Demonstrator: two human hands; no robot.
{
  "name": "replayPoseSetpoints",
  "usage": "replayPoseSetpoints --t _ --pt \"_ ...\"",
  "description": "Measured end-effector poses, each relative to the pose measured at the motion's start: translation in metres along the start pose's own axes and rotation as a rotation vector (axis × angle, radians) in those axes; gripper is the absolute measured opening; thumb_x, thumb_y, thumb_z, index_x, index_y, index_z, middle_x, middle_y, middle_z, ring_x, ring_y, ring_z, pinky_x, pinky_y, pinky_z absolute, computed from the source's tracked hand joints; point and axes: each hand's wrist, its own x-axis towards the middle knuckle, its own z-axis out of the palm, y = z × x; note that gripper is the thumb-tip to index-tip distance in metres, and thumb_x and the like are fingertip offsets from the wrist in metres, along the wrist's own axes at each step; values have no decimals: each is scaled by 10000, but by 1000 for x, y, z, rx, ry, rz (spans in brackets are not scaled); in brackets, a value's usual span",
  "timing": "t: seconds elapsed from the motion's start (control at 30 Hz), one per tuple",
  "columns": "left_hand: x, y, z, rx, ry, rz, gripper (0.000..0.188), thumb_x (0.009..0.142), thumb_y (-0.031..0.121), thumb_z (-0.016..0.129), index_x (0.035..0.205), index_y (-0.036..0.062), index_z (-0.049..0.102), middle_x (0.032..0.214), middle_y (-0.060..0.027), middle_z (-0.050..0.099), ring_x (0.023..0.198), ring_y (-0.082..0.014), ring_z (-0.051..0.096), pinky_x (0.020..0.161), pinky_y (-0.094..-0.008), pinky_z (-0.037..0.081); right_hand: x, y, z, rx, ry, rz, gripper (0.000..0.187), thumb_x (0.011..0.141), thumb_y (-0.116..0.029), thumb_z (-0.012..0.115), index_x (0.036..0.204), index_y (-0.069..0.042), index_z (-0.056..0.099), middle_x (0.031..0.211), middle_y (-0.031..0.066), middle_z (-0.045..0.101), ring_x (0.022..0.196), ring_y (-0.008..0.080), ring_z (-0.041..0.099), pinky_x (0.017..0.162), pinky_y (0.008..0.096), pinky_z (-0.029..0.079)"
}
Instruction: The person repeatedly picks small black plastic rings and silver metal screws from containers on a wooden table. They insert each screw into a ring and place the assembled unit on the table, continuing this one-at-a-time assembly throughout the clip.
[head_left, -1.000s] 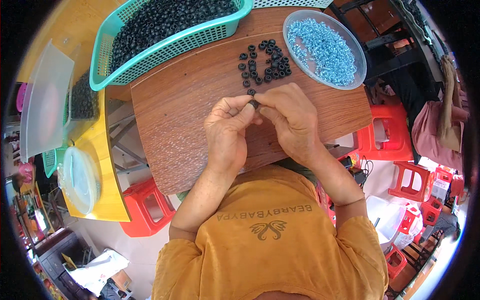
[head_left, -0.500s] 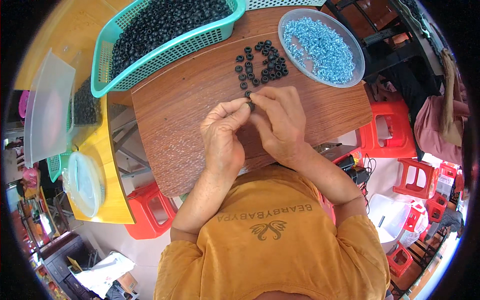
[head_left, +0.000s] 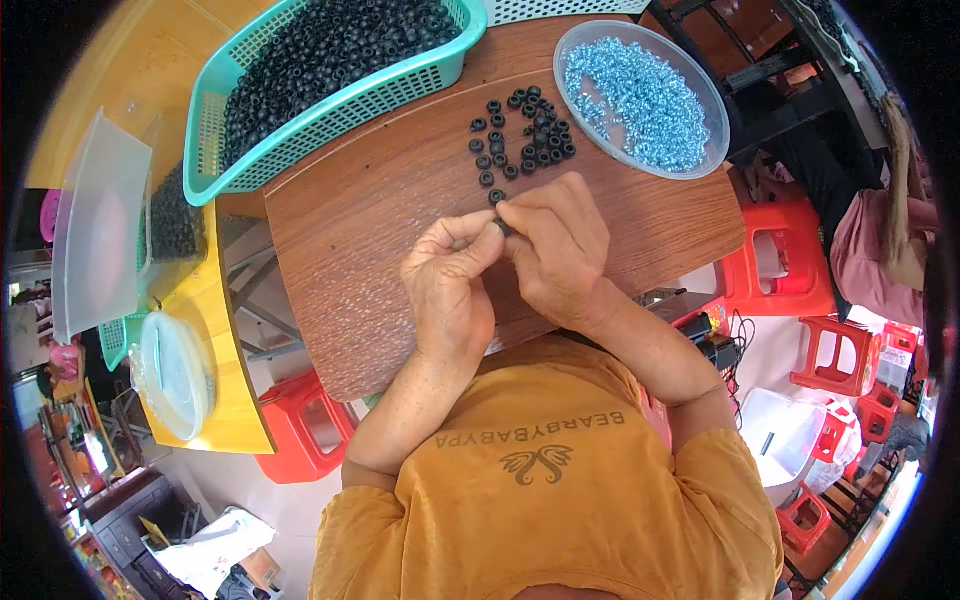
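Observation:
Over the middle of the wooden table [head_left: 350, 270], my two hands meet fingertip to fingertip. My left hand [head_left: 448, 290] pinches a small black ring-shaped piece [head_left: 503, 228] between thumb and forefinger. My right hand [head_left: 558, 250] is closed, its thumb and forefinger pressed against that same piece; anything else in its fingers is hidden. Just beyond the fingertips lies another black ring [head_left: 497, 197]. Past it, several more loose black rings [head_left: 543, 140] are scattered and clustered on the tabletop.
A turquoise basket [head_left: 330, 118] heaped with black rings stands at the far left. To the far right, a round clear tray [head_left: 722, 140] holds small shiny blue pieces. Red stools [head_left: 780, 260] flank the table. A yellow table [head_left: 205, 370] with plastic containers adjoins on the left.
Both hands stay together with the black piece between the fingertips. The right fingers have shifted slightly around it, and the whole view has moved a little.

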Motion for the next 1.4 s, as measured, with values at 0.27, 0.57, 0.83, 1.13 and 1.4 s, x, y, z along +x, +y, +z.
replayPoseSetpoints --t 0.27,0.57,0.83,1.13,1.4 --pt "-2 4 5 54 16 24 280 749 -96 626 1014 -52 549 808 -86 634 734 -113 594 717 -217 472 -7 -1 0 -6 -2 -31 238 541 50 621 771 40 563 711 107 500 600 251 457 475 319 368" --pt "1 -3 -1 156 -12 -47 217 786 -54 624 996 -43 569 840 -79 633 744 -100 589 707 -212 478 -14 2 -9 19 -62 63 297 559 41 681 841 19 592 762 114 567 624 261 510 522 326 407" --pt "42 22 -7 652 -102 190 184 827 27 613 1009 7 610 955 -46 632 861 -95 566 783 -226 452 31 34 -31 33 -180 245 270 612 -25 711 870 -19 629 774 97 567 732 268 543 630 338 442" --pt "98 31 -4 1214 -60 468 177 733 64 632 909 57 640 765 -90 629 734 -218 606 709 -335 468 123 102 -47 35 -171 532 250 657 -69 699 898 -7 668 752 79 597 666 153 546 619 290 458" --pt "129 28 -5 1292 -138 554 189 722 39 615 910 40 637 832 -118 656 748 -250 632 688 -351 479 224 199 -16 -454 -137 337 285 599 -69 631 842 74 596 738 298 593 755 418 604 644 464 465"
